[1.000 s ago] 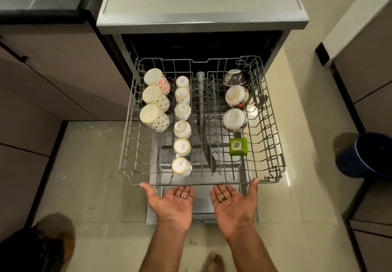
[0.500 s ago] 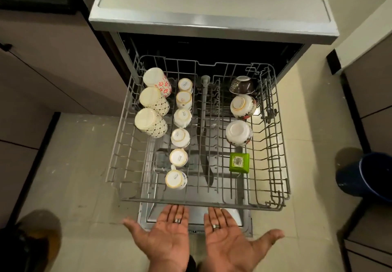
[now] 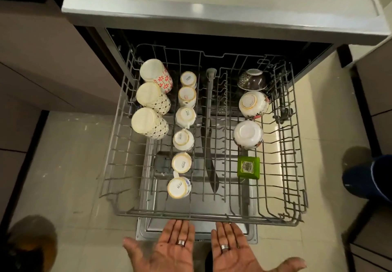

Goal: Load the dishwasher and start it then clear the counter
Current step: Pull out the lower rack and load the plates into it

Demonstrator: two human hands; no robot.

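The dishwasher's grey wire rack (image 3: 212,215) is pulled out over the open door (image 3: 197,229). Three patterned mugs (image 3: 149,123) lie on its left side. A row of several small white cups (image 3: 183,140) stands upside down beside them. Three bowls (image 3: 248,134) sit upturned on the right, with a green square dish (image 3: 248,167) in front of them. My left hand (image 3: 169,250) and right hand (image 3: 235,250) are palm-up with straight fingers, fingertips just under the rack's front rail, holding nothing.
The dishwasher's grey top (image 3: 212,0) juts out above the rack. Brown cabinets (image 3: 42,59) stand on the left. A dark blue bin (image 3: 369,178) sits on the tiled floor at the right, and a dark round object (image 3: 29,244) lies at the lower left.
The view has come closer to the rack, which now looks larger. Both palms have stayed upturned at the front rail and spread a little wider apart.
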